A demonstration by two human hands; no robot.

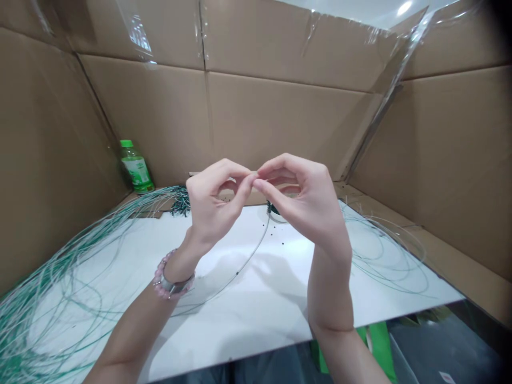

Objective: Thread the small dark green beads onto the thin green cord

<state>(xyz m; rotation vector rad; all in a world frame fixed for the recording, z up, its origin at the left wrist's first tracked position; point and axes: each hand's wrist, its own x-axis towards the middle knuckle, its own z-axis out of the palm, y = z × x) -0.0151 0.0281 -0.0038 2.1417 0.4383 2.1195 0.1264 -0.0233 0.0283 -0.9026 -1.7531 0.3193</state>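
In the head view my left hand (216, 200) and my right hand (306, 200) meet at the fingertips above the white table board (240, 341). Thumb and index finger of each hand are pinched together. Whatever lies between them is too small or too hidden to make out; a tiny pale tip shows by the right thumb. Below the hands, a thin pale wire (256, 248) curves down and left across the board, with a small dark spot partway along. Its upper end reaches a dark piece beside a round, partly hidden object (279, 216) behind my right hand.
A large bundle of green and white wires (60, 282) spreads along the left. Dark-ended strands (181, 201) lie at the back. Loose wires (394, 256) coil at right. A green bottle (137, 169) stands in the back left corner. Cardboard walls (288, 117) enclose the board.
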